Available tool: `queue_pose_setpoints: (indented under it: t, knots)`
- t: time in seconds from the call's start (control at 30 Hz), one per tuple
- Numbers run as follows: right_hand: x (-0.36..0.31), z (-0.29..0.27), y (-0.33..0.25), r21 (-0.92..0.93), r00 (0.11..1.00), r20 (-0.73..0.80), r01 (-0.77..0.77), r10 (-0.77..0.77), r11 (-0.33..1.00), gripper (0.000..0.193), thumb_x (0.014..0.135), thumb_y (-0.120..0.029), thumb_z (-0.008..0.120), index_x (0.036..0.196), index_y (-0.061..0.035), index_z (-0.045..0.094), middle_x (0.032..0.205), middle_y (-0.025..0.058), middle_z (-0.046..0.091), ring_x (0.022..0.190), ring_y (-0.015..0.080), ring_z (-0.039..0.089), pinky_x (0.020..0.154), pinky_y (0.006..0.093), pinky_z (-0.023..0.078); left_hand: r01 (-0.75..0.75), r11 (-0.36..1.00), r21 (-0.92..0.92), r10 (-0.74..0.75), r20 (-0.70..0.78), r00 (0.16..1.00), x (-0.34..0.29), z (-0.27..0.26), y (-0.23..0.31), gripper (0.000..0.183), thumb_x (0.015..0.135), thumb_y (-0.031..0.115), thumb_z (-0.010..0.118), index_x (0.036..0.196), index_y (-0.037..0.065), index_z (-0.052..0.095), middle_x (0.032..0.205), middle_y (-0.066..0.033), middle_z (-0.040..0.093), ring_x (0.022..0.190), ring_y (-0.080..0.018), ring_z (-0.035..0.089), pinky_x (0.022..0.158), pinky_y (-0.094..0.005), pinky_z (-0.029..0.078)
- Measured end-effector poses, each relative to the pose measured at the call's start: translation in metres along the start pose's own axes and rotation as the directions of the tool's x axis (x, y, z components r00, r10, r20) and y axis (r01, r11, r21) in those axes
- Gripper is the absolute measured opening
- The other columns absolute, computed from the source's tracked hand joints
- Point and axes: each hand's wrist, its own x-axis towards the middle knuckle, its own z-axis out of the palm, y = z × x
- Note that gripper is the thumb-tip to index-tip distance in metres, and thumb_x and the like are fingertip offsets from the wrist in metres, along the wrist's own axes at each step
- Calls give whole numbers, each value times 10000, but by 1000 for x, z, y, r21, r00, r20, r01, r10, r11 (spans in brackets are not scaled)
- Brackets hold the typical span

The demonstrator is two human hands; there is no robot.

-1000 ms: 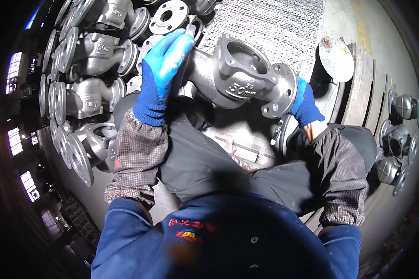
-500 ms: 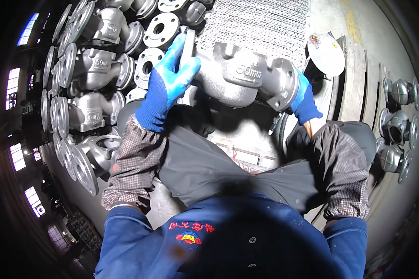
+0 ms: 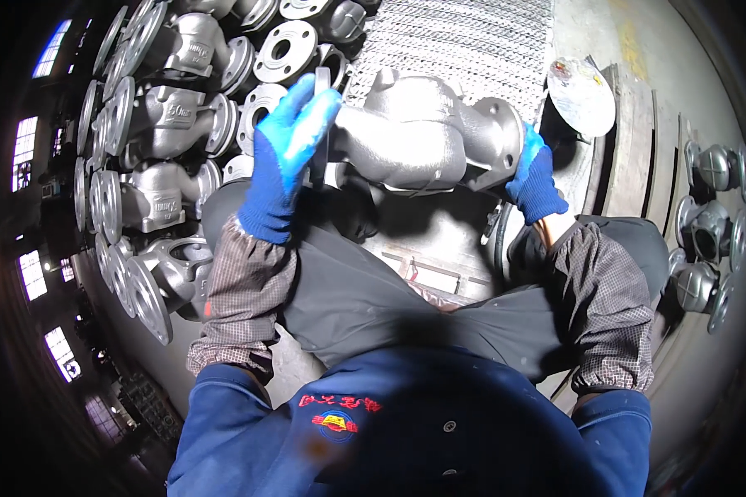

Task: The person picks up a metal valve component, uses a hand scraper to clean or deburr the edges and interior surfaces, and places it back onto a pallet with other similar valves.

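A silver cast-metal flanged valve body (image 3: 414, 141) lies crosswise in front of me, its smooth rounded side turned up. My left hand (image 3: 288, 153), in a blue coated glove, presses against the left flange with the fingers extended along its rim. At the other end, my right hand (image 3: 537, 178) grips the edge of the right flange; part of its fingers is hidden behind that flange. Both hands hold the valve body between them, above a light surface with a dark shadow.
Several similar valve bodies (image 3: 170, 116) are stacked close on the left. A textured grey mat (image 3: 456, 41) lies beyond the held one. To the right are a stained white round lid (image 3: 580, 98), wooden slats (image 3: 630, 157) and more valve bodies (image 3: 709, 228).
The valve body has been rolled about its length, so the raised-lettering face has turned away and a smooth side shows. My left hand has shifted slightly left and down; my right hand's glove shows more.
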Motion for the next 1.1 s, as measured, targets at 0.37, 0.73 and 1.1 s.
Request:
queue_pose_setpoints:
  t: [0.37, 0.73, 1.1]
  knots:
    - [-11, -1, 7, 631, 918, 233, -393, 320, 669, 412, 823, -183, 622, 1179, 2, 528, 1049, 137, 625, 943, 257, 620, 828, 366, 511, -25, 958, 285, -17, 144, 989, 20, 12, 47, 718, 773, 294, 717, 1347, -17, 416, 1339, -213, 479, 1207, -270, 506, 1000, -342, 392]
    - [-75, 23, -38, 198, 996, 9, -87, 87, 976, 316, 942, -123, 431, 1233, -9, 471, 1116, 131, 589, 1026, 225, 594, 842, 370, 524, 128, 987, 101, -126, -21, 992, 13, -9, 0, 465, 887, 244, 614, 1274, 2, 525, 1238, -140, 566, 1092, -189, 557, 925, -297, 438]
    - [-56, 34, -27, 281, 988, 112, -131, 104, 951, 430, 814, -70, 614, 1219, -1, 487, 1130, 109, 595, 1014, 205, 598, 855, 342, 507, 141, 982, 127, -139, -17, 990, 22, -13, 3, 417, 888, 177, 623, 1243, -27, 543, 1175, -127, 586, 1042, -160, 562, 902, -279, 447]
